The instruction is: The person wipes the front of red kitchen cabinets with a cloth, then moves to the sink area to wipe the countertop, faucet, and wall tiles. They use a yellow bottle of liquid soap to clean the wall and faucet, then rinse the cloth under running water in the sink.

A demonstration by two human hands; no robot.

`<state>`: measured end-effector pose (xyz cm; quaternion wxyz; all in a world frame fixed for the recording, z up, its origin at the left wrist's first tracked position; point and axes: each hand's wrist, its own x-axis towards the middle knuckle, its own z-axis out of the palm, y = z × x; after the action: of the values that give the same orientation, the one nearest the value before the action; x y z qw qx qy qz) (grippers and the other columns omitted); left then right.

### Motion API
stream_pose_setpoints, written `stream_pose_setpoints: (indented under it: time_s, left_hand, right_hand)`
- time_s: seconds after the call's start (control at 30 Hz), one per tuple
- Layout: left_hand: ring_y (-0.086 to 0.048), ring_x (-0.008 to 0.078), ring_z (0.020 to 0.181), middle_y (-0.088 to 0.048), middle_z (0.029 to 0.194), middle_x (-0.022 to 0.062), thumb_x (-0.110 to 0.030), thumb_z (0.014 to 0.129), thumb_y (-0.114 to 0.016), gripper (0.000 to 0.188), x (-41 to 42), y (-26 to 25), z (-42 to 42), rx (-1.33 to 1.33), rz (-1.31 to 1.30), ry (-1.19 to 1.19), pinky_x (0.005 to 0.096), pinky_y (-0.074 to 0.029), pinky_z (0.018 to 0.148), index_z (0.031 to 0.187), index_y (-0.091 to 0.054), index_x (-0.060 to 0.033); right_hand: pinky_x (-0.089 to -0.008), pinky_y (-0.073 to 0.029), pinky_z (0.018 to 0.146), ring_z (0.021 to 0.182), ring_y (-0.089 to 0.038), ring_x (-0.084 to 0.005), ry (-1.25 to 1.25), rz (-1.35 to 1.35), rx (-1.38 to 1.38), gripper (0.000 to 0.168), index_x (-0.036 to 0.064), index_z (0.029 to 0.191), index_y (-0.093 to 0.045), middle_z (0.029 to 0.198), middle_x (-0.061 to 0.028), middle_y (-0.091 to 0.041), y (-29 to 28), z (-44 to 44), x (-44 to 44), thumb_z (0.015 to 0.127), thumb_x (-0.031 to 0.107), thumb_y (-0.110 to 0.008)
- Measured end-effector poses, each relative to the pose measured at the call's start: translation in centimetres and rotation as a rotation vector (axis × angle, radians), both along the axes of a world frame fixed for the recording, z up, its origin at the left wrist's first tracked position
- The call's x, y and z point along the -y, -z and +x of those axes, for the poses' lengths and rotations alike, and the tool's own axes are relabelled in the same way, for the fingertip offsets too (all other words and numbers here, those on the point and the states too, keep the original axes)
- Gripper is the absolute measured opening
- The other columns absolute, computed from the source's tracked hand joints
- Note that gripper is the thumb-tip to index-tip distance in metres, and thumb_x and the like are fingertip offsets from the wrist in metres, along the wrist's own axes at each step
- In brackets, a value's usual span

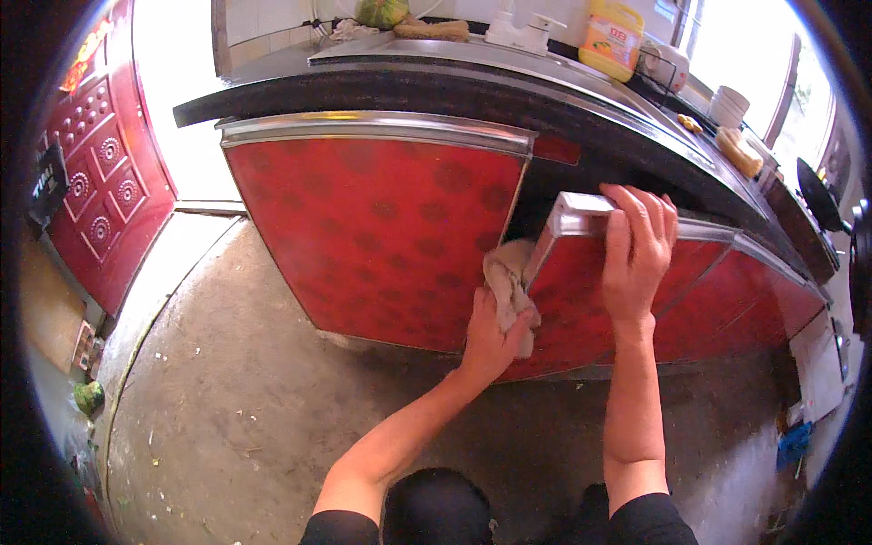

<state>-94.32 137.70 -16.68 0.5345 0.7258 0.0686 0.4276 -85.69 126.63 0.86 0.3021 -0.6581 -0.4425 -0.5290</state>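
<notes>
A pale cloth [509, 276] is bunched in my left hand [494, 335]. It lies against the side edge of a red cabinet door [579, 289], which stands partly ajar. My right hand [637, 248] grips the silver metal trim [586, 212] along the top of that door, fingers hooked over it. Left of the gap is another red cabinet door [381, 231] with dark round spots and its own metal top trim. Behind the ajar door the cabinet's inside is dark, so its contents are hidden.
Above the doors runs a dark countertop edge [381, 85]. On the counter stand a yellow oil jug [611, 41], a stack of white bowls [727, 107] and a green squash [381, 11]. A dark red panelled door [109, 163] stands at left. Small scraps dot the concrete floor [225, 381].
</notes>
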Motion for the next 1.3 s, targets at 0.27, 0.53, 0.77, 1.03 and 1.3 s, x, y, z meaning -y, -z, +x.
stream_pose_setpoints:
  time_s: [0.27,0.53,0.77,1.03,1.3]
  left_hand:
    - [-0.055,0.0191,0.104,-0.058,0.115,0.0104,-0.012,0.088,-0.064,0.038,-5.8,-5.2,-4.9,0.285,-0.438,-0.355,0.0332,-0.043,0.092,0.122,-0.052,-0.0011]
    - [-0.039,0.0427,0.126,-0.048,0.124,0.0117,-0.026,0.077,-0.066,0.032,-10.7,-12.3,1.5,0.332,1.083,-0.727,0.0647,-0.032,0.097,0.109,-0.064,-0.0210]
    - [-0.040,0.0407,0.124,-0.048,0.120,0.0102,-0.032,0.072,-0.064,0.029,-18.8,-11.5,-0.5,0.386,1.183,-0.842,0.0687,-0.031,0.093,0.100,-0.066,-0.0231]
    - [-0.040,0.0447,0.122,-0.041,0.132,0.0247,-0.025,0.081,-0.062,0.050,-28.8,-10.4,-6.8,0.257,0.468,-1.076,0.0538,-0.032,0.104,0.127,-0.052,-0.0078]
    - [-0.037,0.0438,0.125,-0.048,0.123,0.0086,-0.030,0.075,-0.063,0.031,-17.8,0.1,2.2,0.396,1.021,-0.898,0.0756,-0.027,0.094,0.105,-0.063,-0.0216]
  right_hand:
    - [-0.0371,-0.044,0.090,0.100,-0.058,-0.0267,-0.093,0.075,-0.046,0.017,0.006,0.096,-0.073,0.098,-0.0075,-0.066,0.2,0.1,0.5,0.079,0.003,-0.069]
    - [-0.0383,-0.042,0.090,0.095,-0.056,-0.0275,-0.089,0.055,-0.058,0.014,0.002,0.095,-0.067,0.096,-0.0116,-0.063,0.0,-1.4,-1.6,0.083,0.006,-0.062]
    - [-0.0390,-0.041,0.088,0.091,-0.055,-0.0264,-0.123,0.048,-0.094,0.013,0.001,0.091,-0.066,0.093,-0.0109,-0.063,-0.2,-1.2,-1.2,0.086,0.008,-0.056]
    - [-0.0454,-0.032,0.106,0.107,-0.055,-0.0291,-0.072,0.031,-0.039,0.022,0.002,0.103,-0.067,0.105,-0.0120,-0.064,0.4,-1.3,-0.9,0.086,0.009,-0.055]
    - [-0.0536,-0.032,0.107,0.122,-0.046,-0.0382,-0.071,0.030,0.081,0.030,0.005,0.112,-0.059,0.124,-0.0152,-0.055,6.5,-3.8,-1.6,0.083,0.006,-0.059]
